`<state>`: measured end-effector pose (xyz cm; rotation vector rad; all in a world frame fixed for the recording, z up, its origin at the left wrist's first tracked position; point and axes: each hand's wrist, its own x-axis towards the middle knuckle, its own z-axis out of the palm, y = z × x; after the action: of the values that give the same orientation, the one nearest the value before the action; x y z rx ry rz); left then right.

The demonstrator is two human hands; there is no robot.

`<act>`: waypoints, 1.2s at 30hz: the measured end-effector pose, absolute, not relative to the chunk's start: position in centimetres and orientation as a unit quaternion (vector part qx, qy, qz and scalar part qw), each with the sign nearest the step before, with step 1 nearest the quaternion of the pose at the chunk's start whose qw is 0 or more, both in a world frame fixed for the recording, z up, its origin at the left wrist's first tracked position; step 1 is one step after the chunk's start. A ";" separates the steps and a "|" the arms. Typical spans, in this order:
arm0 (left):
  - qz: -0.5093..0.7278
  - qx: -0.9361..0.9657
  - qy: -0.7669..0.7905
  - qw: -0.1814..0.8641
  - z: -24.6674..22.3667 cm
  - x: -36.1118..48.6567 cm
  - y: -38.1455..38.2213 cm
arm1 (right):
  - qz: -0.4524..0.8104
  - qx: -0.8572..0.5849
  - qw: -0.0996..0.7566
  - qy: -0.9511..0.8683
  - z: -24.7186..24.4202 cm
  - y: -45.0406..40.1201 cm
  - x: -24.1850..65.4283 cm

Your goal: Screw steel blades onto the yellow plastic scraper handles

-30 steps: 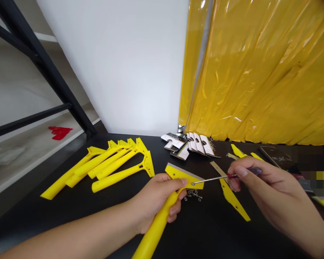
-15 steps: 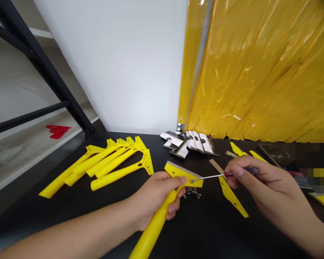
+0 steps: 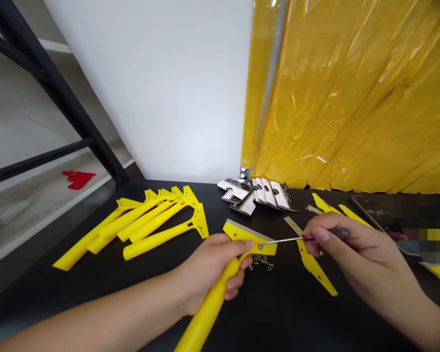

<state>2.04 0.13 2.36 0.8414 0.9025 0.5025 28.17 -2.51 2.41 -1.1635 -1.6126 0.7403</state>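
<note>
My left hand (image 3: 220,264) is wrapped round the neck of a yellow scraper (image 3: 209,303), its thumb pressed on the head. A metal blade edge shows along the far side of that head. In my right hand (image 3: 337,244) is a screwdriver (image 3: 288,240), pinched by its dark translucent handle. The screwdriver's tip meets a small screw (image 3: 260,247) in the scraper head. Small nuts and screws (image 3: 266,264) lie on the table just behind the head. A loose yellow clamp plate (image 3: 317,274) and a bare blade (image 3: 293,226) lie beside my right hand.
Several yellow scraper handles (image 3: 150,220) lie on the black table (image 3: 106,303) at left. White and black cardboard sleeves (image 3: 271,193) sit at the back. A phone (image 3: 374,210) and more yellow plates (image 3: 322,202) are at right. A black frame (image 3: 58,102) borders the left.
My right hand has shifted very slightly left with the screwdriver, its tip still at the screw. My left hand and the scraper stay in place.
</note>
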 end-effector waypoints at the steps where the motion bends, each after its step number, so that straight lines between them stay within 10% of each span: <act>1: 0.234 0.390 0.417 0.787 2.4 2.0 0.1 | 0.306 -0.475 0.496 -0.659 2.4 -2.4 28.2; 18: 0.241 0.389 0.413 0.788 2.2 1.8 0.3 | 0.298 -0.470 0.507 -0.658 2.4 -2.4 28.2; 36: 0.267 0.573 0.508 0.585 2.2 2.0 0.0 | -0.095 -0.376 0.286 -0.877 3.7 -5.1 26.8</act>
<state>1.99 0.03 2.20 1.3362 1.1858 0.6235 26.80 -5.07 3.75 -1.0042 -2.3434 -0.2537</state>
